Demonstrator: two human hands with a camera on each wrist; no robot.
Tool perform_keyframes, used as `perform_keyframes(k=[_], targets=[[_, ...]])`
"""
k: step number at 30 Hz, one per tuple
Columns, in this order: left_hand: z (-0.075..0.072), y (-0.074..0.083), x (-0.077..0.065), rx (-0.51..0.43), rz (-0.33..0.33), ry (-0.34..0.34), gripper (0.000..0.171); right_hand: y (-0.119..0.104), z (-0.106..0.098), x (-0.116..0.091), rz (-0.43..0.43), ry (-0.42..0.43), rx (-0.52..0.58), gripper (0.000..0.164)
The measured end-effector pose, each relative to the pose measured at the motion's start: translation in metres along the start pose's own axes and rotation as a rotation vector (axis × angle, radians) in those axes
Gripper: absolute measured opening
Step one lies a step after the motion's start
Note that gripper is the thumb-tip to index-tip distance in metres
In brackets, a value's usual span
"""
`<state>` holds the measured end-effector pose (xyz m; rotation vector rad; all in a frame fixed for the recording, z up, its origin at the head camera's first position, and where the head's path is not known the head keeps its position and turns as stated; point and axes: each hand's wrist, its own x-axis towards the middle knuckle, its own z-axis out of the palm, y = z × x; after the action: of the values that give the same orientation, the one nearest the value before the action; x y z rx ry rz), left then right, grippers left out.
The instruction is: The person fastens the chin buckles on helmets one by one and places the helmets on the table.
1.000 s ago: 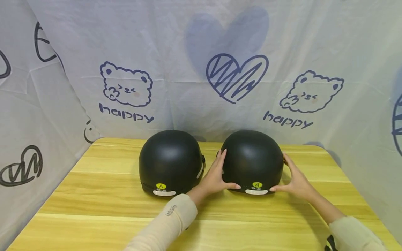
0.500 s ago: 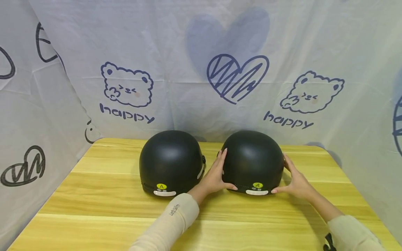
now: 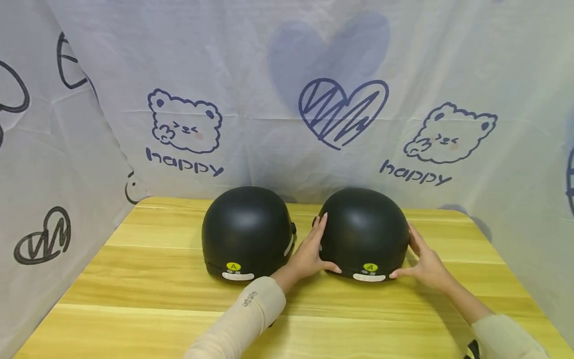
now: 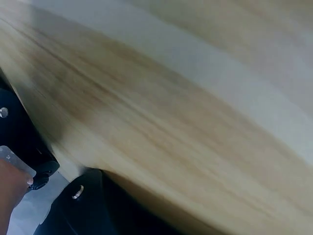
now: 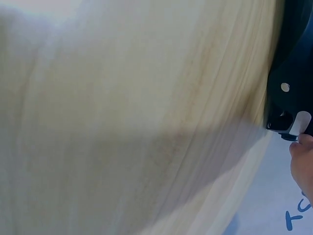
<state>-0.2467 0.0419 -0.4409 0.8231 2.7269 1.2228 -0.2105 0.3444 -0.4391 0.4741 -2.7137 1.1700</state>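
Observation:
Two matte black helmets stand side by side on the wooden table, each with a yellow "A" sticker and a white reflective strip low on the side facing me. My left hand [image 3: 309, 254] holds the left side of the right helmet [image 3: 364, 232], thumb along its lower rim and fingers up its side. On the opposite side, my right hand [image 3: 423, 262] grips the same helmet, its thumb near the white strip. The left helmet [image 3: 246, 229] is untouched, just beside my left wrist. In the right wrist view, fingers [image 5: 304, 164] meet the helmet's edge [image 5: 293, 63].
The light wooden table [image 3: 134, 289] reaches back to a white cloth backdrop [image 3: 260, 65] printed with bears and hearts. More cloth hangs along the left and right sides. The helmets sit close to the table's back edge, with a narrow gap between them.
The whole view has shifted slightly, moving the scene a little to the right. Both hands stay on the right helmet; my left thumb has drawn back slightly along its rim.

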Motion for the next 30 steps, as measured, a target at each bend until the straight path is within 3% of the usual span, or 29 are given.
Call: perform_keyframes(k=[16, 30], targets=[[-0.005, 0.006, -0.006, -0.046, 0.017, 0.036, 0.126, -0.016, -0.004, -0.008, 0.06, 0.058, -0.07, 0.125], [-0.025, 0.022, -0.003, -0.09, 0.022, 0.0, 0.126, -0.032, -0.015, -0.015, 0.038, 0.089, 0.044, 0.114]])
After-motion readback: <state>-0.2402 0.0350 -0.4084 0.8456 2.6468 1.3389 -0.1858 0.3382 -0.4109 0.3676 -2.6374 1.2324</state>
